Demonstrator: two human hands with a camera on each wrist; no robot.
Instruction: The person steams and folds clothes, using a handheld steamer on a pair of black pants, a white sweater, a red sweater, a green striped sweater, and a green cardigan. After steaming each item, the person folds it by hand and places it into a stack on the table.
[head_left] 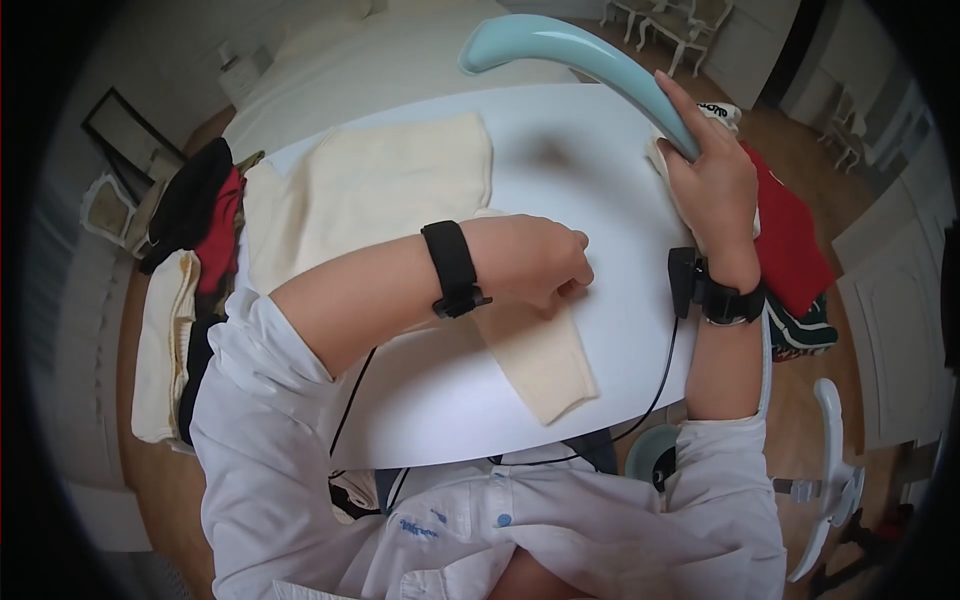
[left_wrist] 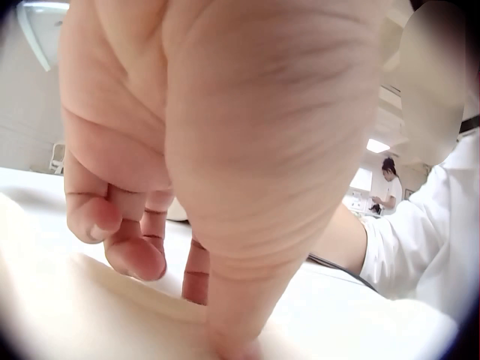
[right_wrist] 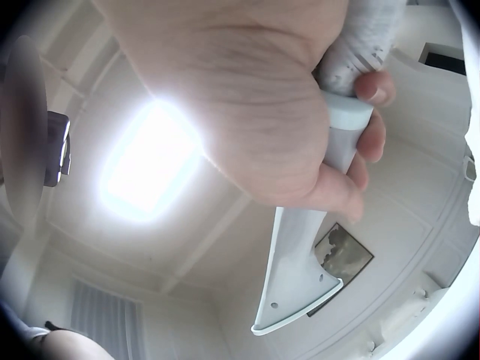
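A cream garment lies on the white table, its sleeve stretching toward the front edge. My left hand bends down over this sleeve, with thumb and forefinger pinching the cloth; the tips are partly hidden. In the left wrist view, the other fingers of my left hand curl just above the cream fabric. Raised at the right, my right hand grips one end of a curved light blue plastic hanger. The right wrist view has my right hand wrapped around the hanger.
Dark, red and cream clothes are stacked left of the table. Red and green clothes lie at the right. Another pale hanger is at the lower right. Cables hang from both wrist cameras, and a bed stands behind.
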